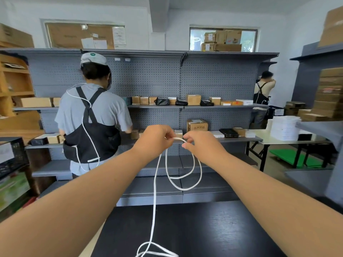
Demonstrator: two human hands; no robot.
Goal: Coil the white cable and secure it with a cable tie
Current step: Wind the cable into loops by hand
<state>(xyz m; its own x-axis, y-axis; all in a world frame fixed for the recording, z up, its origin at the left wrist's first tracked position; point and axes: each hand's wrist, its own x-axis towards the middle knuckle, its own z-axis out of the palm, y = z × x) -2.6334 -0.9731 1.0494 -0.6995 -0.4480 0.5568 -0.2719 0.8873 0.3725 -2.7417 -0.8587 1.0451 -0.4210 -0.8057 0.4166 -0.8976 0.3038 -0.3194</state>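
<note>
Here both hands are raised close together: the left hand and right hand pinch the white cable, whose loops hang down toward the black table.

White cable hangs in two loops from above; its tail lies on the black table.

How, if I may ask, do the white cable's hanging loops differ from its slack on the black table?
The hanging loops dangle midair; the slack lies on the black table. The left hand and right hand pinch the loops; nothing touches the slack. Both belong to one white cable.
</note>
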